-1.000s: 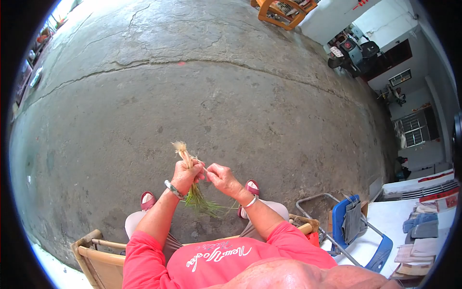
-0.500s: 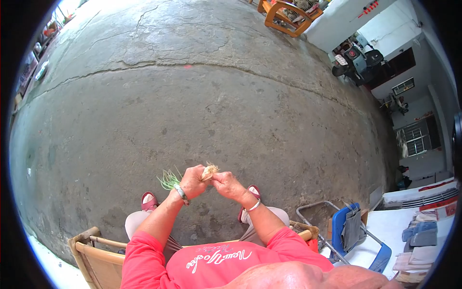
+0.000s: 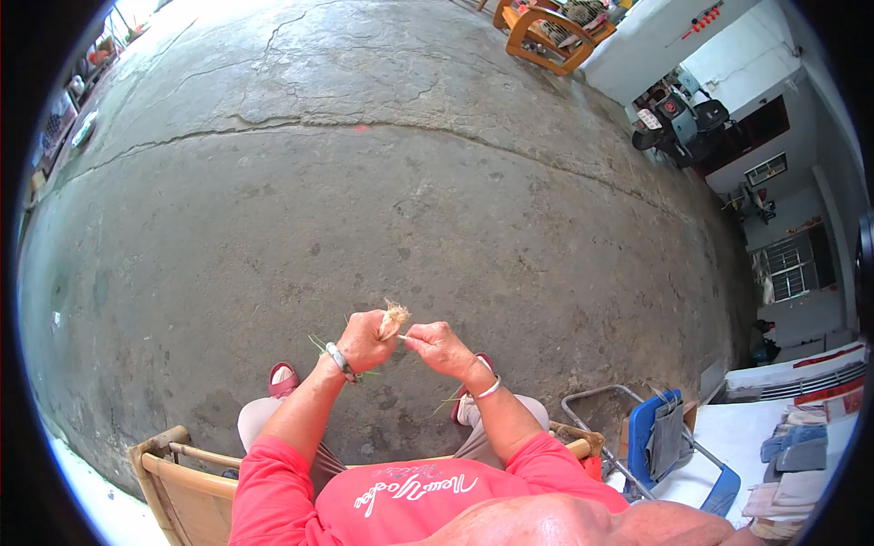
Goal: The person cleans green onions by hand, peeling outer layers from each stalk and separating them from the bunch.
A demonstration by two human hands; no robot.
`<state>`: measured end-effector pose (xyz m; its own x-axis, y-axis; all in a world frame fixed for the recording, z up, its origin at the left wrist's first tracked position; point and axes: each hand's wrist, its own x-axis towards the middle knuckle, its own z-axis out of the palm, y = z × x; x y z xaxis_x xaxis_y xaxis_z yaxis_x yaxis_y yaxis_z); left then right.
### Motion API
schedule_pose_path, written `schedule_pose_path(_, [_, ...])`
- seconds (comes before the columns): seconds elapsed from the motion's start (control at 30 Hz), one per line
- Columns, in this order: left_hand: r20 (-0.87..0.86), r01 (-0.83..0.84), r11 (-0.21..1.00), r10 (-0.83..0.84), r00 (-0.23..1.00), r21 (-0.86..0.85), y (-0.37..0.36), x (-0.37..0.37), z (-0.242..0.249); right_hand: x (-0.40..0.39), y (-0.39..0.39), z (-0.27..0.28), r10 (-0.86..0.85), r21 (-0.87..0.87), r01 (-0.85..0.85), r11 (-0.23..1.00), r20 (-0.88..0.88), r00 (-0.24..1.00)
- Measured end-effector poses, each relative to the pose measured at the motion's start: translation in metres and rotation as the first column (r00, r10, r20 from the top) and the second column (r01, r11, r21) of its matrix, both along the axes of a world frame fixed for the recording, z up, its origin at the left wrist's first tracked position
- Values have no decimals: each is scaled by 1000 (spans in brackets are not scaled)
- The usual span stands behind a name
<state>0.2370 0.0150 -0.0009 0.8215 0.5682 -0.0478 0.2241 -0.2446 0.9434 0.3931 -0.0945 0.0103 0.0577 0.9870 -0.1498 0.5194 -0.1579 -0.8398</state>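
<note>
A small bunch of scallions (image 3: 393,320) is wrapped in my left hand (image 3: 366,340), its pale bulbs and tan, hairy roots poking out above the fist. Thin green leaf ends (image 3: 318,343) show behind the bangled left wrist. Just to the right, my right hand (image 3: 439,348) is closed in a pinch on a slender scallion stalk (image 3: 403,338), whose white end points at the left fist. Green leaf tips (image 3: 450,398) trail below the right hand. Both hands are held over the floor in front of my knees.
Cracked concrete floor (image 3: 364,209) spreads ahead. I sit in a bamboo chair (image 3: 191,478); a blue folding chair (image 3: 651,437) stands at my right, near folded cloths (image 3: 797,446). A motor scooter (image 3: 678,126) and a wooden armchair (image 3: 551,38) are farther off.
My right hand has drawn slightly away to the right, and a thin stalk now shows between the hands. The green leaves behind my left wrist have shifted lower and show less.
</note>
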Motion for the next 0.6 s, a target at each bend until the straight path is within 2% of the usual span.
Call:
schedule_pose_path(0.2, [47, -76, 988, 70, 996, 138, 9, -4, -19, 3, -2, 0, -75, 57, 74, 996, 13, 997])
schedule_pose_path(0.27, [-28, -183, 981, 185, 982, 56, 20, -8, -35, 13, -4, 0, -95, 109, 88, 990, 61, 994])
schedule_pose_path(0.3, [-27, -186, 981, 188, 982, 58, 20, -9, -31, 14, -3, 1, -93, 111, 85, 990, 62, 994])
schedule_pose_path(0.37, [-15, -246, 944, 249, 969, -220, 17, -9, -19, 15, -3, 1, -159, 34, 157, 987, 39, 987])
schedule_pose_path(0.4, [149, -310, 946, 295, 944, 95, 10, -3, -23, 12, -4, -1, -161, 31, 160, 987, 38, 986])
schedule_pose_path(0.43, [147, -309, 946, 294, 944, 94, 7, 2, -26, 7, -3, -5, -130, 32, 129, 991, 53, 990])
schedule_pose_path(0.5, [439, -188, 960, 80, 895, 209, 3, 8, -28, 3, -2, -14, -94, 32, 92, 995, 65, 993])
schedule_pose_path(0.53, [266, -73, 995, 55, 962, 60, -3, 4, -25, 3, -2, -19, -66, 43, 63, 997, 64, 996])
schedule_pose_path(0.57, [265, -75, 995, 57, 963, 60, -5, 1, -22, 3, -2, -23, -39, 55, 35, 998, 64, 997])
schedule_pose_path(0.6, [142, -7, 999, 13, 990, -37, -7, 0, -20, 2, -1, -23, -39, 55, 35, 998, 63, 997])
